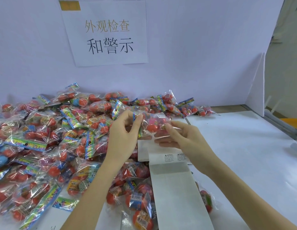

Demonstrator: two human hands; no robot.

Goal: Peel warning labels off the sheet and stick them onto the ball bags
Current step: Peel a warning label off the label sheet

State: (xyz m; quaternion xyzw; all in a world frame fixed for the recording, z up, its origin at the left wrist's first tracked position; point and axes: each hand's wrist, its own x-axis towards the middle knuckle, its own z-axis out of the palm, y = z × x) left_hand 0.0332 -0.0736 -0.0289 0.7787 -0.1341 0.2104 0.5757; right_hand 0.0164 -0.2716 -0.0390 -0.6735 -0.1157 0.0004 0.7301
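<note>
A person's left hand (124, 130) pinches the upper left corner of a clear ball bag (151, 122) between thumb and fingertips, holding it up above the table. The right hand (181, 138) is at the bag's lower right edge, its fingers loosely extended against the plastic; whether they grip the bag or only touch it cannot be told. The bag holds red balls and a pink printed card. Just below the hands, nearer the viewer, lies the label sheet (174, 188), a long strip of pale backing paper that runs toward the near edge, with two small warning labels (174, 157) side by side near its far end. The strip rests partly on loose bags. To the left and behind, a large heap of ball bags (45, 138) covers the white table (244, 155), reaching the far wall. On that wall hangs a paper sign (108, 34) printed with Chinese characters. At the right stands a white divider panel (255, 90).
</note>
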